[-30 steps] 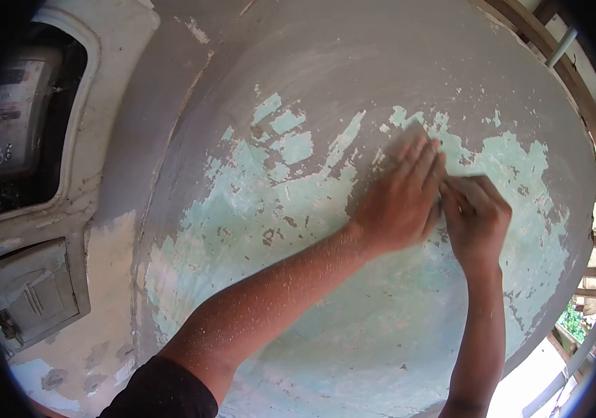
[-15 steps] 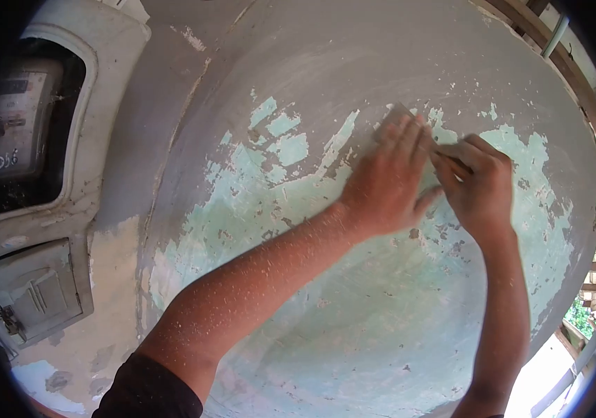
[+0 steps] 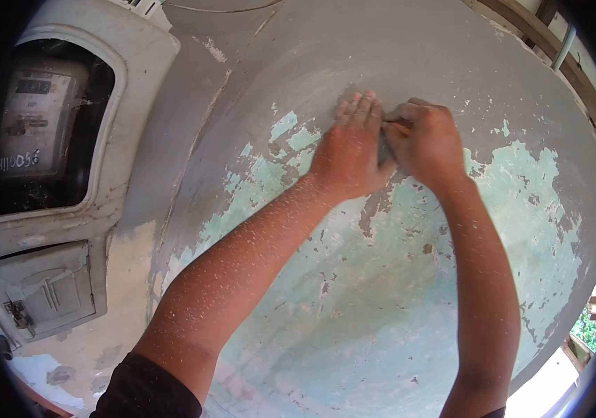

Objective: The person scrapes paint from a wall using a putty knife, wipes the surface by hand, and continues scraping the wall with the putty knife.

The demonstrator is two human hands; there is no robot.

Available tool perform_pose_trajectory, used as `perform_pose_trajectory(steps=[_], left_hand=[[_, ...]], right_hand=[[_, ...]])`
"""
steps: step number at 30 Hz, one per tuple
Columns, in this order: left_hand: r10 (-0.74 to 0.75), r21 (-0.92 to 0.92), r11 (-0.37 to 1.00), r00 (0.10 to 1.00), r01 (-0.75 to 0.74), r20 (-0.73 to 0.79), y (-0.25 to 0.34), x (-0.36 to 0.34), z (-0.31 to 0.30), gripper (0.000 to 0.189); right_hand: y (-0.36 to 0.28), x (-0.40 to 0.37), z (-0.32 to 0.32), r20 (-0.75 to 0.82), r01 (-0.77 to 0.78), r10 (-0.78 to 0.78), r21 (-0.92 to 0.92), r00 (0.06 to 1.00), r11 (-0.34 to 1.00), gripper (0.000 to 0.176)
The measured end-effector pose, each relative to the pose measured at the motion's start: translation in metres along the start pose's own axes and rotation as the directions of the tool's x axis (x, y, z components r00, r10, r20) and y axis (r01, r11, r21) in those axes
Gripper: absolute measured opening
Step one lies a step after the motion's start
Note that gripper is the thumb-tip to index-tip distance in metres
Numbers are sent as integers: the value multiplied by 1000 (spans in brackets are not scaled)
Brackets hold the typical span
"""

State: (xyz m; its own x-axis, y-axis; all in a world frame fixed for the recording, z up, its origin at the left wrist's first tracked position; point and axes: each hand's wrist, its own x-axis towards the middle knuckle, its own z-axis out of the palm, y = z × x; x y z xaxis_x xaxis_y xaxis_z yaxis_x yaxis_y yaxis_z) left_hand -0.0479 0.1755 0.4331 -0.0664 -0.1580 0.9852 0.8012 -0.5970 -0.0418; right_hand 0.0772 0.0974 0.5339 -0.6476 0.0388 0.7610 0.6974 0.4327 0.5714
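Observation:
My right hand (image 3: 429, 143) is closed round the handle of a scraper (image 3: 402, 127), which shows an orange-brown bit between the fingers. Beside it, my left hand (image 3: 349, 153) lies flat with its fingers stretched upward, apparently pressing on the blade; most of the blade is hidden. Both hands are up against a wall with peeling pale green paint (image 3: 381, 292) and bare grey plaster (image 3: 353, 49) above it. Pale flakes speckle both forearms, the left one most.
An electricity meter (image 3: 40, 125) sits in a grey box at the left, above a small latched door (image 3: 47, 289). A crack (image 3: 197, 139) runs down the wall next to it. Wooden beams (image 3: 583, 76) line the right edge.
Both hands have moved left across the wall together with the scraper. The view has shifted slightly, showing more of the meter box. The blade's far edge, visible before, is now mostly hidden.

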Motion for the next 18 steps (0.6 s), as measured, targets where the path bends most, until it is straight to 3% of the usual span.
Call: perform_pose_trajectory(steps=[3,6,9,10,12,13,14,15,16,18], left_hand=[[-31,1,1000,999,31,45,-17,-25,-12,90],[-68,-4,998,996,69,58,-22,-93,-33,91],[-155,14,988,975,154,158,-12,-197,-64,92],[-188,23,982,958,188,216,-10,-237,-78,92],[-242,45,969,908,241,341,2,-332,-111,90],[-304,53,948,852,313,427,10,-384,-130,88],[-378,120,918,737,379,560,25,-432,-156,84],[-394,174,905,613,387,685,42,-481,-190,81],[-346,200,912,409,357,844,49,-555,-227,76],[-273,232,855,22,464,962,70,-688,-340,78]], right_hand=[[-17,-17,31,-8,-22,23,78,1000,997,10],[-47,-64,63,58,105,-110,76,992,992,9],[-99,-129,94,249,167,-186,97,950,981,16],[-119,-161,112,130,206,-231,177,964,962,17],[-169,-229,133,237,270,-328,244,915,931,27],[-200,-276,148,272,216,-302,305,914,928,28],[-231,-334,170,303,164,-304,411,903,897,27],[-275,-425,217,566,-102,-227,491,793,865,30],[-307,-465,199,685,-32,-322,450,654,893,36],[-390,-643,199,888,-408,-230,396,399,823,36]])
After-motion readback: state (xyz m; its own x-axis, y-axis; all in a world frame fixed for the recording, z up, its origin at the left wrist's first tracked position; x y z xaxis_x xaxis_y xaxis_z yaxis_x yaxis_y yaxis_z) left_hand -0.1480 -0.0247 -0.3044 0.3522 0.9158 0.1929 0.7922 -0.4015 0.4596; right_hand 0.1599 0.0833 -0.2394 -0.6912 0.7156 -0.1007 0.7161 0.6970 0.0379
